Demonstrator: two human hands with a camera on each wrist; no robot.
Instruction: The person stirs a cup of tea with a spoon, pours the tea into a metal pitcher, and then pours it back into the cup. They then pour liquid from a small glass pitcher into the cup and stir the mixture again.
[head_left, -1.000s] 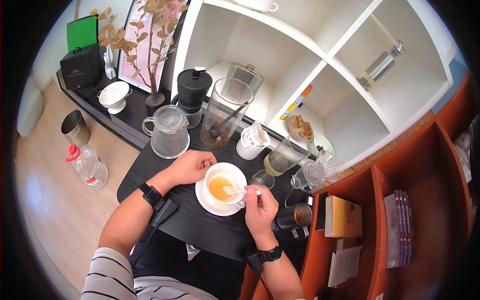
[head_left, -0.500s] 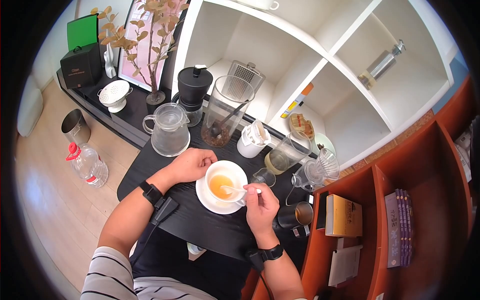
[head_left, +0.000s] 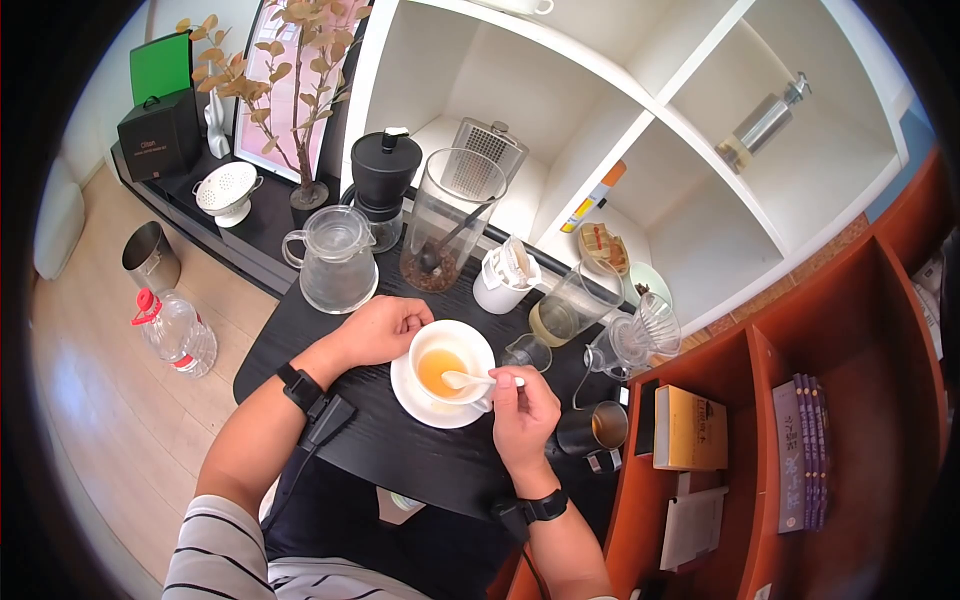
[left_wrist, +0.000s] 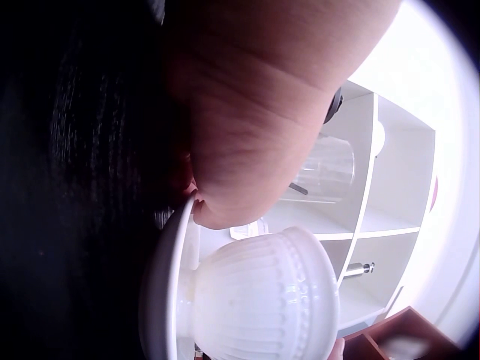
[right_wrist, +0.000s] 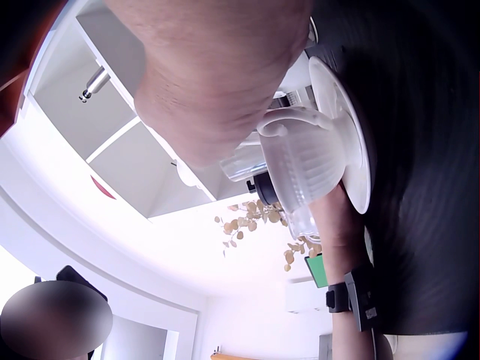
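Observation:
In the head view, a white cup [head_left: 467, 341] with amber liquid stands on a white saucer [head_left: 423, 413]. My right hand [head_left: 525, 420] pinches the handle of a white spoon [head_left: 477, 381], its bowl in the cup at the liquid. My left hand [head_left: 375, 331] lies at the saucer's left edge with curled fingers. From the left wrist, that hand [left_wrist: 251, 127] holds the saucer's rim [left_wrist: 171, 262] beside the ribbed cup [left_wrist: 262, 292]. The right wrist view shows my right hand [right_wrist: 217, 82] above the cup's handle side; the spoon is hidden there.
Behind the cup stand a glass pitcher [head_left: 340, 260], a black grinder [head_left: 385, 170], a tall glass [head_left: 440, 225] with a dark spoon and a white mug [head_left: 502, 285]. Glassware [head_left: 570, 310] and a metal cup [head_left: 605, 427] stand right. A bottle [head_left: 185, 338] is on the floor.
The spoon has shifted slightly in the cup, with small movements of my right hand. My left hand has stayed at the saucer's edge.

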